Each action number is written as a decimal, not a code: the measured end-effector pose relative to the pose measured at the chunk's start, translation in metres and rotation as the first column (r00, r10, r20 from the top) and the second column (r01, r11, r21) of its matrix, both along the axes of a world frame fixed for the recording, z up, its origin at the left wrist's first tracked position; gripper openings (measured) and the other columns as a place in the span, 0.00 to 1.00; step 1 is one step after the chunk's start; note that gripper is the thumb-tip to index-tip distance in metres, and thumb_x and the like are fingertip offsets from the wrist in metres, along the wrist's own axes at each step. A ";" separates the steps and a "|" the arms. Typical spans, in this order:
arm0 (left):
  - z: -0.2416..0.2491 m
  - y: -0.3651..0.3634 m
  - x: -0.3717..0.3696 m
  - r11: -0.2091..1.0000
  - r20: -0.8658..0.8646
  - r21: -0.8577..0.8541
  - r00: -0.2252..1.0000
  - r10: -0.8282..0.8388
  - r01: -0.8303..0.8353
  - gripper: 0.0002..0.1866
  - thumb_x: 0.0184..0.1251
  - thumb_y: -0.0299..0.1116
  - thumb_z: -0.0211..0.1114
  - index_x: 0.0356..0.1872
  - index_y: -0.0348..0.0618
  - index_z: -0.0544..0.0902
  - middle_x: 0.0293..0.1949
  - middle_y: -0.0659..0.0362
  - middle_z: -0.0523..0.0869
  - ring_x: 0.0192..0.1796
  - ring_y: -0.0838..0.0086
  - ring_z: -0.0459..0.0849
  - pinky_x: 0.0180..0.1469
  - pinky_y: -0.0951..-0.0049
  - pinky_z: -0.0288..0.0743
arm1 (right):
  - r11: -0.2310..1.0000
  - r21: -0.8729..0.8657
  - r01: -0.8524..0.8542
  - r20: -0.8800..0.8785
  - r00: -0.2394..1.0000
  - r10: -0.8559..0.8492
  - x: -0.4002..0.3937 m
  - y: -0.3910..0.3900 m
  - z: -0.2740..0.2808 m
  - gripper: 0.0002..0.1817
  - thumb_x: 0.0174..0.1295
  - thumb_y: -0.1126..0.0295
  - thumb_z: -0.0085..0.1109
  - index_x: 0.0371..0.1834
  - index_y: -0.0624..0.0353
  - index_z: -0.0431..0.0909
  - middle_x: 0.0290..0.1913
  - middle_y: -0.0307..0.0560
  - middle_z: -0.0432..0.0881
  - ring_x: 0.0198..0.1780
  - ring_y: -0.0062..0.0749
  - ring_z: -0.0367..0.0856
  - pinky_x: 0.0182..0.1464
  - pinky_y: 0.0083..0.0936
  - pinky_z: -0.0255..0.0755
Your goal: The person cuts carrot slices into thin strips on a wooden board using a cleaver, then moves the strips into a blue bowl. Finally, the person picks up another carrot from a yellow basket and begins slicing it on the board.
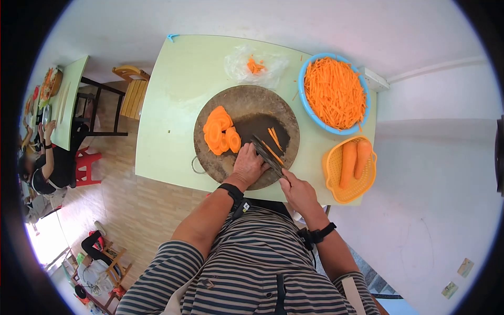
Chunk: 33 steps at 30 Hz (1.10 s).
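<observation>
My right hand (302,195) is wrapped round the handle of a dark-bladed kitchen knife (269,157). The blade stands over a round wooden chopping board (244,97). Close against the blade's left side, my left hand (248,165) presses down with curled fingers; what lies beneath them is hidden. A few thin carrot strips (274,137) lie just right of the blade, on a dark wet patch. Up and left of my left hand, overlapping carrot slices (218,128) are piled on the board.
A blue basin (301,94) heaped with carrot shreds (336,93) stands at the back right. Nearer, a yellow basket (341,198) holds two whole carrots (348,164). Carrot bits lie on a plastic bag (236,65) behind the board. Another person (44,163) sits far left.
</observation>
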State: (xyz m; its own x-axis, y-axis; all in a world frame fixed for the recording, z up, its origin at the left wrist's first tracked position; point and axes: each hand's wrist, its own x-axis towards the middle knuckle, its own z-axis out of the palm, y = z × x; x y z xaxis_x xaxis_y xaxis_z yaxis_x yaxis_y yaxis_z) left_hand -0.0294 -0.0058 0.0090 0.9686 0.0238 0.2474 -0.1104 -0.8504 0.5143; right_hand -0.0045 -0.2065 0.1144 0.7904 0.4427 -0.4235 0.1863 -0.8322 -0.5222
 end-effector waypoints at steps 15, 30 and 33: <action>0.002 -0.004 0.002 0.998 0.149 -0.055 0.989 0.019 -0.011 0.11 0.58 0.38 0.75 0.36 0.44 0.87 0.38 0.55 0.77 0.44 0.58 0.76 0.48 0.60 0.72 | 0.944 0.259 0.203 -0.250 0.958 -0.138 0.030 -0.008 -0.016 0.24 0.79 0.53 0.50 0.64 0.59 0.80 0.48 0.69 0.87 0.53 0.62 0.87 0.55 0.42 0.79; 0.003 0.000 -0.001 1.000 0.114 -0.030 0.993 0.000 0.003 0.13 0.54 0.39 0.75 0.39 0.46 0.88 0.40 0.55 0.77 0.47 0.57 0.75 0.50 0.59 0.72 | 0.998 0.033 0.054 -0.133 0.990 -0.050 -0.006 -0.015 0.007 0.24 0.79 0.50 0.48 0.67 0.54 0.78 0.43 0.67 0.88 0.47 0.65 0.87 0.51 0.51 0.79; 0.003 0.001 -0.001 0.999 0.090 -0.038 0.996 -0.004 0.008 0.14 0.54 0.39 0.75 0.41 0.48 0.88 0.41 0.55 0.77 0.48 0.57 0.76 0.50 0.59 0.72 | 0.998 0.032 0.045 -0.127 0.991 -0.041 -0.006 -0.015 0.005 0.24 0.79 0.50 0.48 0.67 0.53 0.78 0.43 0.67 0.88 0.47 0.65 0.87 0.50 0.52 0.79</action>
State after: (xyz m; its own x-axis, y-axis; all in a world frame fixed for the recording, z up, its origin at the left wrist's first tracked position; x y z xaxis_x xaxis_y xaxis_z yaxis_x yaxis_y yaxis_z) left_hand -0.0304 -0.0047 0.0122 0.9427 0.0290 0.3325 -0.1628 -0.8297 0.5339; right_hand -0.0108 -0.2217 0.1195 0.7501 0.4257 -0.5061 0.0816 -0.8190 -0.5680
